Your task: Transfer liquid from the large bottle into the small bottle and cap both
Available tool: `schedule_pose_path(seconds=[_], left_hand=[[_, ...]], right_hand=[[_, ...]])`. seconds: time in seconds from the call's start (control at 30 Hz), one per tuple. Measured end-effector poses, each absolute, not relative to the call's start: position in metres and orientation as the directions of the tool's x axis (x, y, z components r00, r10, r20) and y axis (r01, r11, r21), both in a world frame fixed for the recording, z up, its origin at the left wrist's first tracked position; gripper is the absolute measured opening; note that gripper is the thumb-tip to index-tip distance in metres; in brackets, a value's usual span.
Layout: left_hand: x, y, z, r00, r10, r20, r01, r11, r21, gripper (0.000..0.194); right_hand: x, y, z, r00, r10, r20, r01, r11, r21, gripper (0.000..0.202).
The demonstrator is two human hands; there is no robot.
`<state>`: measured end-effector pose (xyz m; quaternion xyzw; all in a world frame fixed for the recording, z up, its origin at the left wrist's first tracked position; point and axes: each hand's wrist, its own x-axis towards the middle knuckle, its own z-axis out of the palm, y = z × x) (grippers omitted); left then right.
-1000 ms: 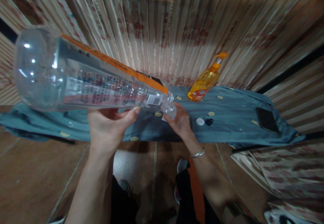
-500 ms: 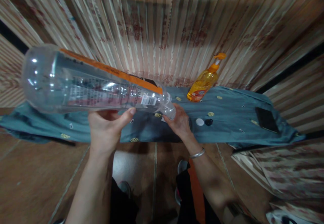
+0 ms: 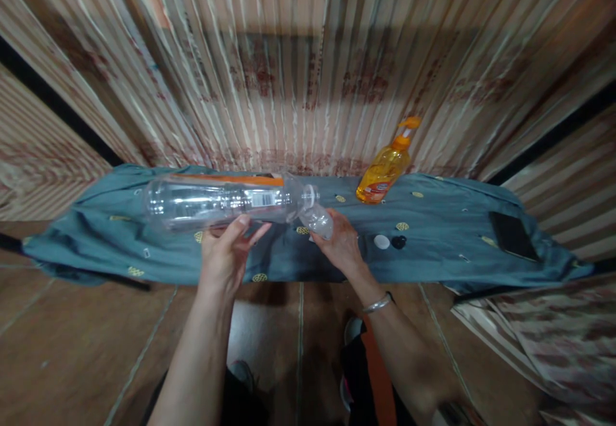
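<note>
My left hand (image 3: 222,253) supports a large clear plastic bottle (image 3: 206,204) from below, thumb on its near side. The bottle has an orange-edged label with a barcode, lies almost level, and points its neck to the right. My right hand (image 3: 344,246) grips a small clear plastic bottle (image 3: 318,222), whose upper end meets the mouth of the large one. I cannot tell whether liquid is passing between them. Just right of my right hand, a white round cap (image 3: 382,242) and a small black piece (image 3: 399,242) lie on the cloth.
A pump bottle of yellow-orange liquid (image 3: 384,172) stands toward the back of the cloth-covered table (image 3: 433,256). At the right end lies a dark flat rectangular object (image 3: 513,236). Behind the table hangs a striped curtain (image 3: 289,92); dark poles slant at both sides.
The large bottle has come down from a steep tilt to nearly level, its base moving lower and farther right. My left hand moved with it; my right hand sits slightly lower.
</note>
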<state>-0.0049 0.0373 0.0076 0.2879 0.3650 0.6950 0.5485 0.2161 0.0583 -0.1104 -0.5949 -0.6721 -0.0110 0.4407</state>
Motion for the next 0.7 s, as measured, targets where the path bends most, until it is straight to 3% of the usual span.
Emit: schedule_pose_path(seconds=[0.17,0.33,0.7], left_hand=[[-0.001,0.044,-0.002,-0.232,0.964,-0.128,-0.659,-0.059,0.750,0.031],[0.008,0.051,-0.009,-0.196,0.919,-0.343,-0.774,0.070,0.629,0.021],[0.039,0.061,-0.013,0.001,0.829,-0.560,-0.924,0.214,0.316,0.022]], right_hand=[[0.216,0.059,-0.111,0.128,0.781,0.612,0.790,0.293,-0.539,0.053],[0.219,0.061,-0.111,0.174,0.782,0.598,0.773,0.268,-0.576,0.052],[0.224,0.062,-0.110,0.265,0.769,0.582,0.734,0.230,-0.639,0.056]])
